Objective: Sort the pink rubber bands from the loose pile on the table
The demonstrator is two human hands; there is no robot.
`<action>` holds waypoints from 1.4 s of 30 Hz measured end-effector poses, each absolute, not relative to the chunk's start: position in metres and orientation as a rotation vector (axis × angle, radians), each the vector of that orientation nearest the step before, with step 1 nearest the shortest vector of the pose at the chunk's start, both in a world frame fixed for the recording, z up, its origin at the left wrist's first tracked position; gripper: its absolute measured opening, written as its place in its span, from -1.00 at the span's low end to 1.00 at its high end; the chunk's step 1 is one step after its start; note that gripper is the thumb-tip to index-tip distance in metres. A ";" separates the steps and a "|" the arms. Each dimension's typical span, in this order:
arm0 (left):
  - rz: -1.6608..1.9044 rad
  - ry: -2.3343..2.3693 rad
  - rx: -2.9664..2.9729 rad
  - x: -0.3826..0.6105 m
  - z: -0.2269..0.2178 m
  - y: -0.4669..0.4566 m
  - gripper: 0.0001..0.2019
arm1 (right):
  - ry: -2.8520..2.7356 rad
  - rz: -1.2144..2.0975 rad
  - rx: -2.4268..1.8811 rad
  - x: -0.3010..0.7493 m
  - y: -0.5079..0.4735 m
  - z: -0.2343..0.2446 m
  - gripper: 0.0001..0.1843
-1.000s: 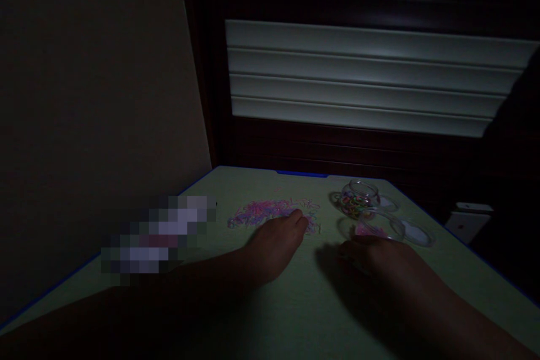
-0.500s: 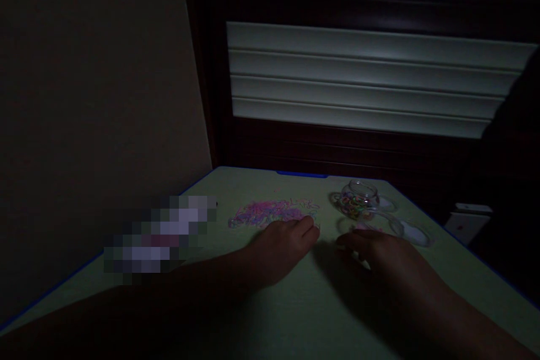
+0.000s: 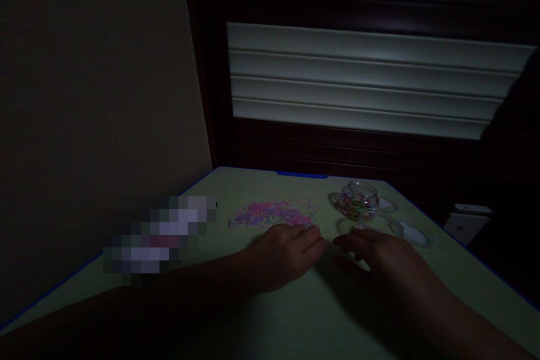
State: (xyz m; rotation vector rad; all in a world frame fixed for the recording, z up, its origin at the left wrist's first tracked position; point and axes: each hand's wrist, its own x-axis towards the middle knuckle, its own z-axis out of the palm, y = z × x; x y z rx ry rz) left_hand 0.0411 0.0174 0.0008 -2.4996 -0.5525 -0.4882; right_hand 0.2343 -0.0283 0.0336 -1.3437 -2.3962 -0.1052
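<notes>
In the dim head view, a loose pile of small pink and purple rubber bands lies on the pale green table. My left hand is just in front of the pile, its fingers curled together; whatever they hold is hidden. To its right, my right hand is low over the table, fingers bent and the thumb apart from them, with nothing visible in the gap. Beyond the right hand, a clear jar holds multicoloured bands. A second clear container is partly hidden by that hand, with some pinkish bands near it.
Two clear round lids lie at the right of the table. A blurred-out object is at the left. A wall borders the left side, and a dark panel with pale slats stands behind. A white box is beyond the right edge.
My left hand has moved slightly right and toward me, closer to my right hand. The right hand has shifted a little left, with its thumb now lower and farther left.
</notes>
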 end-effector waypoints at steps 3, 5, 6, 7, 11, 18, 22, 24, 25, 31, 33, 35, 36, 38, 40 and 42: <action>-0.475 -0.548 -2.489 0.041 0.002 0.016 -0.85 | -2.413 -0.099 -1.346 0.234 -0.029 0.034 -0.88; -0.457 -0.533 -2.483 0.041 0.004 0.015 -0.84 | -2.416 -0.076 -1.351 0.234 -0.029 0.035 -0.87; -0.456 -0.525 -2.481 0.041 0.005 0.014 -0.83 | -2.420 -0.065 -1.349 0.234 -0.029 0.035 -0.86; -0.453 -0.515 -2.481 0.041 0.006 0.014 -0.83 | -2.423 -0.062 -1.347 0.234 -0.029 0.035 -0.85; -0.446 -0.487 -2.489 0.041 0.007 0.014 -0.83 | -2.450 -0.098 -1.316 0.237 -0.026 0.033 -0.77; -0.462 -0.492 -2.483 0.041 0.003 0.016 -0.82 | -2.464 -0.171 -1.318 0.238 -0.024 0.030 -0.74; -0.440 -0.486 -2.484 0.041 0.004 0.016 -0.84 | -2.454 -0.180 -1.338 0.238 -0.024 0.030 -0.76; -0.452 -0.510 -2.494 0.042 0.004 0.015 -0.85 | -2.456 -0.174 -1.347 0.238 -0.024 0.031 -0.77; -0.465 -0.530 -2.501 0.042 0.005 0.015 -0.85 | -2.460 -0.174 -1.352 0.238 -0.024 0.032 -0.77; -0.490 -0.608 -2.537 0.045 0.006 0.014 -0.79 | -2.480 -0.236 -1.348 0.238 -0.024 0.031 -0.80; -0.475 -0.616 -2.538 0.045 0.007 0.015 -0.78 | -2.480 -0.248 -1.345 0.238 -0.023 0.029 -0.79; -0.461 -0.624 -2.538 0.045 0.007 0.015 -0.78 | -2.477 -0.259 -1.346 0.239 -0.022 0.028 -0.79; -0.456 -0.631 -2.538 0.045 0.007 0.015 -0.79 | -2.477 -0.258 -1.346 0.239 -0.022 0.027 -0.79; -0.459 -0.636 -2.534 0.045 0.006 0.017 -0.80 | -2.488 -0.239 -1.345 0.240 -0.022 0.027 -0.81; -0.470 -0.627 -2.532 0.045 0.005 0.018 -0.82 | -2.508 -0.214 -1.347 0.240 -0.022 0.028 -0.81; -0.481 -0.610 -2.534 0.044 0.003 0.019 -0.83 | -2.511 -0.210 -1.346 0.240 -0.021 0.028 -0.80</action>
